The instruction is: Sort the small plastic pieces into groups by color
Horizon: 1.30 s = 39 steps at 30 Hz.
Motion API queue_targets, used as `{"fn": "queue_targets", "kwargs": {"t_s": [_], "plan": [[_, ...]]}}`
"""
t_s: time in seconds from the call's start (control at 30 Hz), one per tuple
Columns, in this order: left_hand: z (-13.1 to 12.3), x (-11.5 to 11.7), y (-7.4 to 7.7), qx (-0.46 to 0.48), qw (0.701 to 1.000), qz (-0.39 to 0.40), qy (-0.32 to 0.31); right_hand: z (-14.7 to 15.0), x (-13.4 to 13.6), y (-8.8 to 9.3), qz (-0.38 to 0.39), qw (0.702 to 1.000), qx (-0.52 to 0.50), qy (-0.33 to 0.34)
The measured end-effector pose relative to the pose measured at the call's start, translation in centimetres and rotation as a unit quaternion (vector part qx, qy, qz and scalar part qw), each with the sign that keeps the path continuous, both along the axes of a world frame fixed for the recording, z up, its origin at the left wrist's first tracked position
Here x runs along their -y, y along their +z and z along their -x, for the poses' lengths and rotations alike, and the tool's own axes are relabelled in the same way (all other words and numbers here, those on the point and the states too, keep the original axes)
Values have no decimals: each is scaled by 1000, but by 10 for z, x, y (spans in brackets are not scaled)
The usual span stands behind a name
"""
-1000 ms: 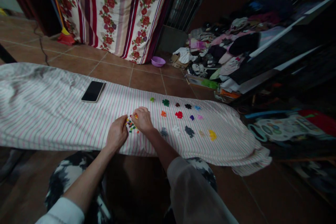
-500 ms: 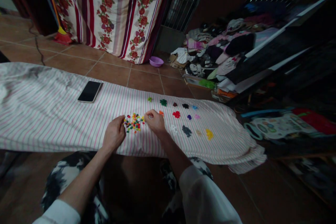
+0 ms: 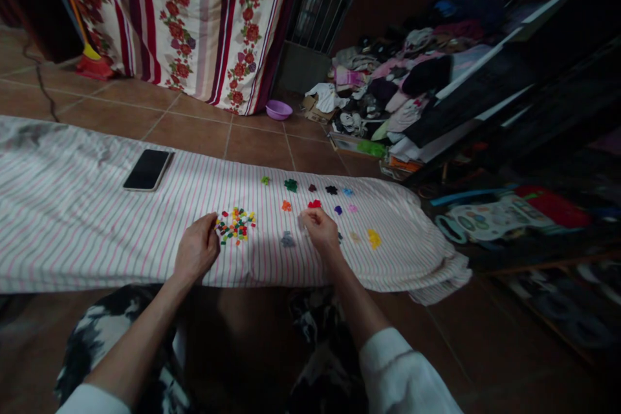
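My left hand (image 3: 198,247) rests on the striped cloth with its fingers loosely curved and apart, its tips at the left edge of a pile of small mixed-colour pieces (image 3: 235,226). My right hand (image 3: 321,229) is pinched above the sorted heaps, just in front of the red pieces (image 3: 314,204); what its fingertips hold is too small to make out. Left of it are grey pieces (image 3: 288,239) and orange pieces (image 3: 286,206). It hides most of a dark grey heap (image 3: 339,237). Yellow pieces (image 3: 373,239) and beige pieces (image 3: 355,237) lie to the right.
Green pieces (image 3: 290,185), black pieces (image 3: 331,190) and blue pieces (image 3: 348,191) form part of a back row. A phone (image 3: 148,170) lies on the striped cloth (image 3: 87,207) at left. Beyond are a purple basin (image 3: 279,110), a curtain (image 3: 204,26) and heaped clothes (image 3: 388,77).
My right hand has moved right from the mixed pile to the sorted heaps, uncovering the grey pieces and covering the white ones. My left hand stays beside the pile. The view has shifted slightly.
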<state>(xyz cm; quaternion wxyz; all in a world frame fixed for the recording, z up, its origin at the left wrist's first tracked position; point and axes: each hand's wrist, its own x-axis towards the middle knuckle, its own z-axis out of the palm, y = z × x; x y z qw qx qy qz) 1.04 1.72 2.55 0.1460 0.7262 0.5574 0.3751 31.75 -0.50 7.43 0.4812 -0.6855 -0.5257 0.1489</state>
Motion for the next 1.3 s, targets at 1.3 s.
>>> {"fn": "queue_targets", "kwargs": {"t_s": [1.3], "plan": [[-2, 2, 9, -57, 998, 27, 17, -161, 55, -54, 111, 941, 234, -217]]}}
